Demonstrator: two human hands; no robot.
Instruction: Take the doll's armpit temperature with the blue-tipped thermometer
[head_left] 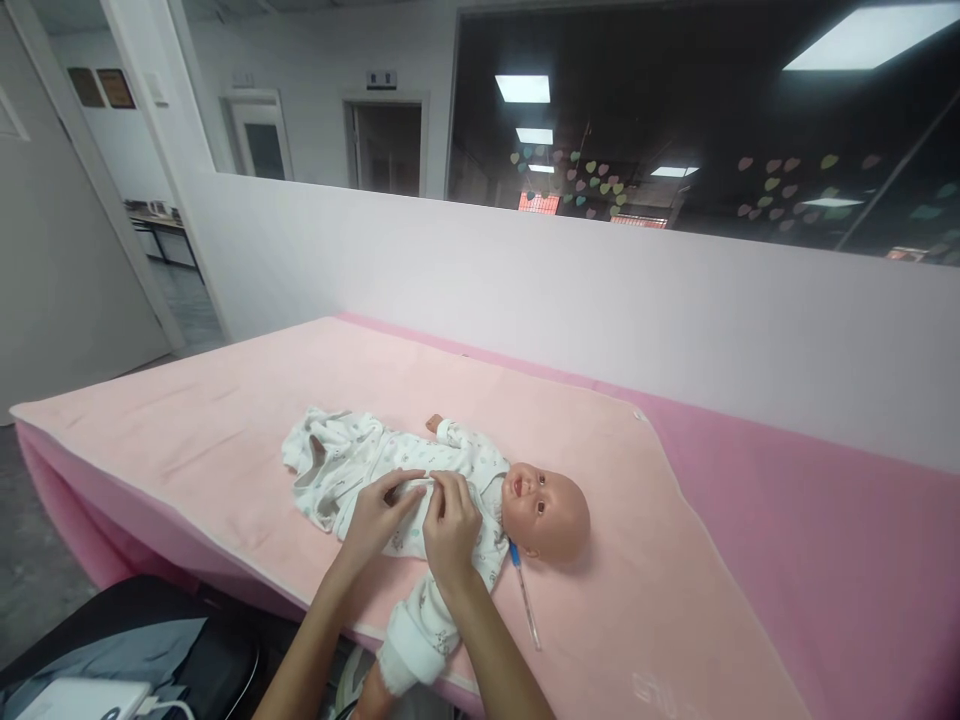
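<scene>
A baby doll [551, 510] lies on its back with its bald head to the right. It is dressed in a white patterned baby outfit [341, 470]. Over the chest, my left hand [379, 515] pinches the front of the outfit between thumb and fingers. My right hand [452, 520] is closed on the same cloth just beside it, fingertips almost meeting those of the left. Whether a fastener sits between them is too small to tell. One sleeve with a wide white cuff [412, 655] hangs over the table's near edge. Below the doll's head lies a thin clear thermometer-like stick with a blue end [516, 556].
A pale pink mat [225, 430] covers the table over a darker pink cloth [810, 520]. Behind stands a white wall with a window [675, 130]. At lower left, a black chair [150, 620] holds grey fabric and a white device [82, 700].
</scene>
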